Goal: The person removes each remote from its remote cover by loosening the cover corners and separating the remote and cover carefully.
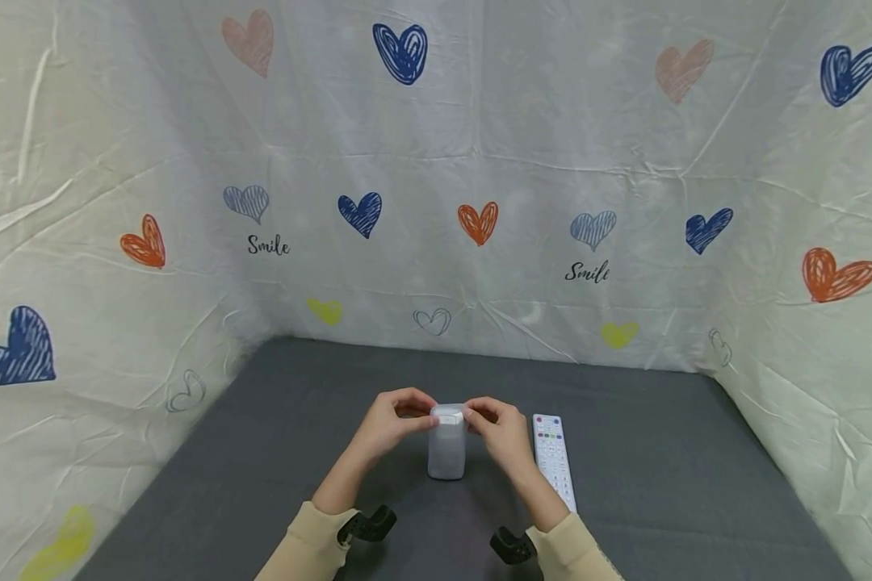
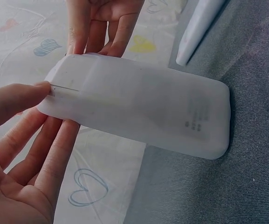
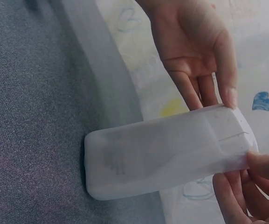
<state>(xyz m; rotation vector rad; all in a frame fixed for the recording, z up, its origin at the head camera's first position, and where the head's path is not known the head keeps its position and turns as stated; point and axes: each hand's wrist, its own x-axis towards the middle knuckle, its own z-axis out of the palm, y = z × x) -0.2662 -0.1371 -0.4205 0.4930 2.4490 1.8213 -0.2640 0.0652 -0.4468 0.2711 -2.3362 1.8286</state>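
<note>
A whitish, translucent plastic container [image 1: 446, 456] with rounded corners stands upright on the grey table. Faint printing shows through near its base, and a thin dark line runs across its top end in both wrist views. My left hand [image 1: 387, 421] pinches the top left edge between thumb and fingers. On the opposite side, my right hand [image 1: 503, 432] pinches the top right edge in the same way. From the left wrist, the container [image 2: 143, 107] appears lying sideways with its base on the cloth. What is inside cannot be made out.
To the right of my right hand lies a white remote control [image 1: 552, 456] with several coloured buttons, its near end partly behind my forearm. Dark grey cloth covers the table [image 1: 661, 468]. A white curtain [image 1: 530, 97] printed with hearts surrounds it at the back and sides.
</note>
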